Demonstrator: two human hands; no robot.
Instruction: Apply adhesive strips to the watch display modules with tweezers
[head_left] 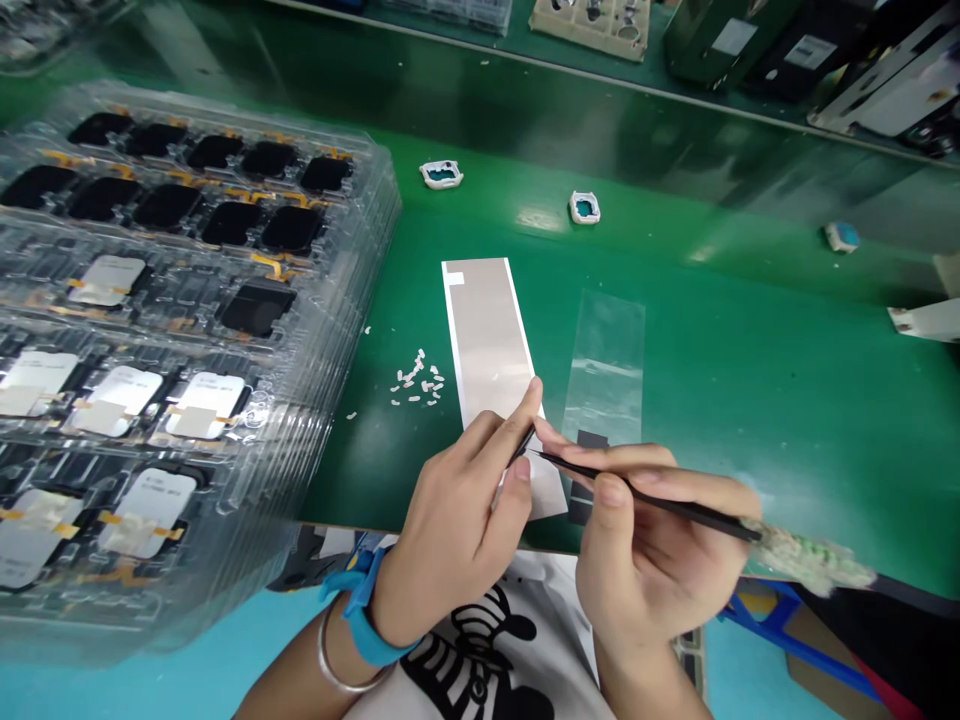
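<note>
My left hand (pixel 465 505), with a blue strap and a bangle at the wrist, pinches a small dark part (pixel 523 445) between thumb and fingers. Black tweezers (pixel 697 512) with a wrapped rear end lie in the grip of my right hand (pixel 664 545). Their tips meet at or very near the dark part; contact is too small to tell. Beneath the hands runs a long beige sheet with white edges (pixel 491 335). A clear plastic sleeve (pixel 606 370) with dark patches lies to its right. Small pale scraps (pixel 416 385) are scattered on its left.
Stacked clear trays (pixel 382 185) fill the left, holding dark screens and white-backed parts. Small white frames (pixel 441 175) (pixel 584 208) and a blue-faced piece (pixel 841 237) sit farther back on the green table (pixel 750 370). A shelf above carries a cardboard tray (pixel 592 40) and dark boxes.
</note>
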